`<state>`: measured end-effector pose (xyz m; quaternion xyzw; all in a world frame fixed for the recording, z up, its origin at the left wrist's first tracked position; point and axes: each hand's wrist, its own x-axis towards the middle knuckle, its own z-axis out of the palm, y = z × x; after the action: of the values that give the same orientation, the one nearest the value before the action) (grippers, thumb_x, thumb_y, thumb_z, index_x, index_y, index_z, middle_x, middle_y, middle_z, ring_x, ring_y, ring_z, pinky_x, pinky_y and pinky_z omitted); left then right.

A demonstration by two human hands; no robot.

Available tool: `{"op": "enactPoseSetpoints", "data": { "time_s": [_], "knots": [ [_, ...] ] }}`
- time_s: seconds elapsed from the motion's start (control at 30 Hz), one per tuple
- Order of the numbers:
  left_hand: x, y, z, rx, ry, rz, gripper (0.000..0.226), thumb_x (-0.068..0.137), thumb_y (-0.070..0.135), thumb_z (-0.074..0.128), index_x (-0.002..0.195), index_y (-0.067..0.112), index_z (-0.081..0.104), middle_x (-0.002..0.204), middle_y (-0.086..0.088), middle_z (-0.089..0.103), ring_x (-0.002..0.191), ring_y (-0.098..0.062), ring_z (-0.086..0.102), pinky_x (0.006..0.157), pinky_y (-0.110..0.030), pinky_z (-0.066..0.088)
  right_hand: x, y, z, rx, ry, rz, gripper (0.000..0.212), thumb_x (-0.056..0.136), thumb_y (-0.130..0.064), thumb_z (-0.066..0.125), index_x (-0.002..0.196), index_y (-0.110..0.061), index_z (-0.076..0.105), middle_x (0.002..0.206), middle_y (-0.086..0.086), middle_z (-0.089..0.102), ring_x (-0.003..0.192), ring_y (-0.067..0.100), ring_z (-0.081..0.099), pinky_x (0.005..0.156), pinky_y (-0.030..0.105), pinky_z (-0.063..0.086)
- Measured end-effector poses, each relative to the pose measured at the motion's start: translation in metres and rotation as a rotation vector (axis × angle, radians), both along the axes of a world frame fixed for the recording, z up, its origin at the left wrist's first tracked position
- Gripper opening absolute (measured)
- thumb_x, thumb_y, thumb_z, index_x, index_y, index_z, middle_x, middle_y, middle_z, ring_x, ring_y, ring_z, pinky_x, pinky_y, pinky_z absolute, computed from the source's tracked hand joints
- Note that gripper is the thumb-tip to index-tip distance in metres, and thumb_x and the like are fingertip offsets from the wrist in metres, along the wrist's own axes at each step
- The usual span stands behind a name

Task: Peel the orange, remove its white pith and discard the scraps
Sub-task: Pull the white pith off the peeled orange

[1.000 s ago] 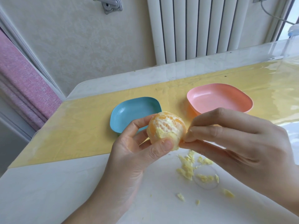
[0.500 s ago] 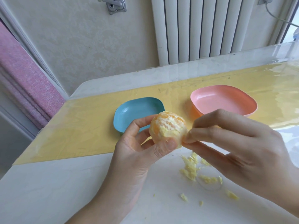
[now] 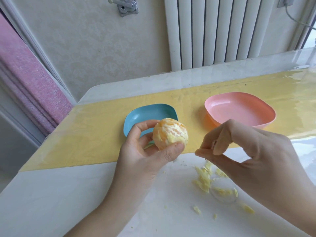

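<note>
1. Now the left hand (image 3: pixel 145 159) grips the peeled orange (image 3: pixel 170 134) between thumb and curled fingers, holding it over the near edge of the yellow mat (image 3: pixel 95 134), just in front of the blue dish (image 3: pixel 148 113)
2. Pale pith covers much of the flesh, and it looks thickest on the lower side by the thumb
3. The right hand (image 3: pixel 256 156) hangs just beside the fruit without touching it, thumb and fingertips pinched together; whether a shred is caught between them is too small to tell
4. Pith scraps (image 3: pixel 204 181) lie in a loose heap on the white desk (image 3: pixel 68 202) below that hand, with a few strays nearer the person; the pink dish (image 3: pixel 239 112) stands further back on the mat
5. Judging by this, the step is pith picking, perhaps halfway through
6. Any shred is best dropped straight over the heap, so the mess stays in one spot
7. The next pick should start at a loose edge of the thick patch and pull along the segment lines, not dig in, or the membrane may tear and leak juice
8. The left grip should stay light, turning the fruit to bring each patch round; squeezing could split the segments
9. Discarding the scraps is not yet done
</note>
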<state>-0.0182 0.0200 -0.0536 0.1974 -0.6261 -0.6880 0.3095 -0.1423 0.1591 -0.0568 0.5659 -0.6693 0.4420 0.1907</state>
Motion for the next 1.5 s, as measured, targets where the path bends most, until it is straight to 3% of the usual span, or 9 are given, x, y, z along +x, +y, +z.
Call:
{"op": "enactPoseSetpoints", "data": {
  "time_s": [0.1,0.23,0.33,0.5,1.0,1.33,1.4,1.5],
  "knots": [
    [0.0,0.002,-0.002,-0.007,-0.033,-0.039,0.059,0.046,0.027,0.084,0.101,0.025,0.061,0.098,-0.007,0.073,0.087,-0.017,0.068,0.086,-0.041,0.056,0.0,0.0,-0.002,-0.018,-0.006,0.071,0.013,0.076,-0.021,0.073,0.087,-0.019,0.066,0.072,-0.011,0.063,0.069,0.002,0.058,0.063,0.011,0.045],
    [0.001,0.009,-0.001,-0.025,-0.024,-0.123,0.06,0.052,0.028,0.081,0.106,0.02,0.057,0.09,-0.006,0.074,0.087,-0.016,0.07,0.074,-0.024,0.055,0.0,-0.003,-0.002,-0.009,0.051,0.144,0.032,0.083,-0.027,0.07,0.112,-0.015,0.067,0.085,-0.003,0.061,0.075,0.003,0.055,0.07,0.01,0.044],
    [0.002,0.01,0.001,-0.019,-0.007,-0.138,0.061,0.055,0.028,0.079,0.11,0.017,0.057,0.092,-0.007,0.075,0.087,-0.017,0.071,0.072,-0.021,0.054,0.002,-0.004,-0.003,0.001,0.105,0.086,0.031,0.084,-0.029,0.068,0.111,-0.013,0.068,0.094,0.001,0.059,0.08,0.005,0.053,0.077,0.003,0.036],
    [0.002,0.008,0.005,0.042,0.037,-0.183,0.057,0.063,0.024,0.076,0.116,0.019,0.059,0.104,-0.013,0.073,0.098,-0.024,0.069,0.089,-0.03,0.053,0.001,-0.003,-0.003,-0.009,0.151,0.03,0.027,0.081,-0.016,0.071,0.107,-0.011,0.069,0.098,0.0,0.058,0.083,0.001,0.051,0.079,0.004,0.037],
    [0.001,0.009,0.003,-0.05,0.07,-0.122,0.052,0.053,0.019,0.081,0.101,0.027,0.066,0.101,-0.012,0.073,0.094,-0.025,0.07,0.07,-0.021,0.053,0.0,0.001,0.001,-0.03,0.064,0.068,0.019,0.077,-0.019,0.074,0.092,-0.012,0.066,0.091,-0.008,0.057,0.076,0.003,0.057,0.066,0.018,0.047],
    [0.001,0.011,0.006,-0.053,0.076,-0.159,0.049,0.055,0.019,0.08,0.101,0.029,0.067,0.101,-0.011,0.073,0.088,-0.019,0.07,0.072,-0.021,0.053,0.001,0.002,0.006,-0.018,0.093,0.031,0.011,0.076,-0.018,0.074,0.075,-0.01,0.067,0.087,-0.005,0.06,0.074,0.006,0.055,0.068,0.006,0.039],
    [0.001,0.01,0.006,-0.039,0.082,-0.158,0.048,0.055,0.018,0.08,0.1,0.029,0.068,0.1,-0.012,0.073,0.086,-0.018,0.07,0.072,-0.023,0.054,0.001,0.001,0.004,-0.054,0.066,0.061,0.011,0.077,-0.018,0.074,0.079,-0.01,0.067,0.088,-0.004,0.06,0.075,0.006,0.056,0.069,0.009,0.043],
    [0.005,0.006,0.005,0.02,0.091,-0.172,0.047,0.054,0.017,0.08,0.098,0.028,0.068,0.101,-0.013,0.073,0.09,-0.023,0.071,0.08,-0.029,0.056,-0.003,0.003,0.01,-0.022,-0.01,0.108,0.03,0.078,-0.022,0.075,0.105,-0.014,0.066,0.093,-0.003,0.06,0.079,0.006,0.061,0.069,0.02,0.051]
  ]
}}
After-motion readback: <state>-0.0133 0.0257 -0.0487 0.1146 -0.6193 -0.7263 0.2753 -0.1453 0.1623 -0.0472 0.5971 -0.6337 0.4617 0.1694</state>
